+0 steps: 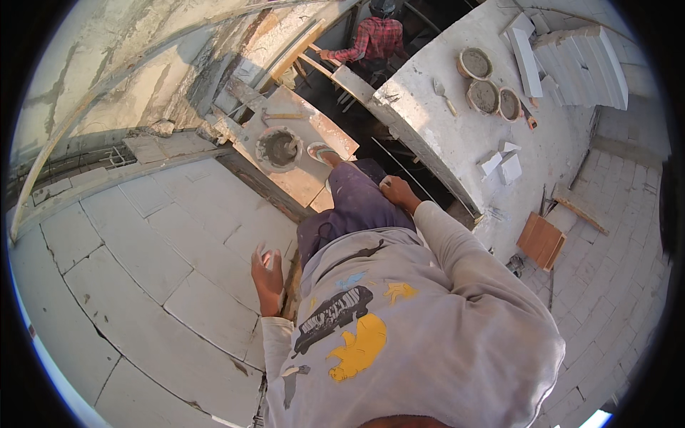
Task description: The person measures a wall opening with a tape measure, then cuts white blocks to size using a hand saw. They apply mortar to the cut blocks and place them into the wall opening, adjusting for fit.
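Note:
My left hand is raised beside my left hip, near the wall of pale blocks. Its fingers are curled round a small reddish-white bit that I cannot make out. My right hand is closed against the right leg of my purple trousers; whatever its fingers grip, if anything, is hidden. One sandalled foot stands on a plank platform. Next to that foot is a round tub of grey mortar with a tool in it. A hammer lies beyond the tub.
A dark opening drops between the platform and a concrete slab. The slab carries a trowel, mortar bowls, a handsaw and white blocks. Beyond, a person in a red checked shirt reaches toward timber.

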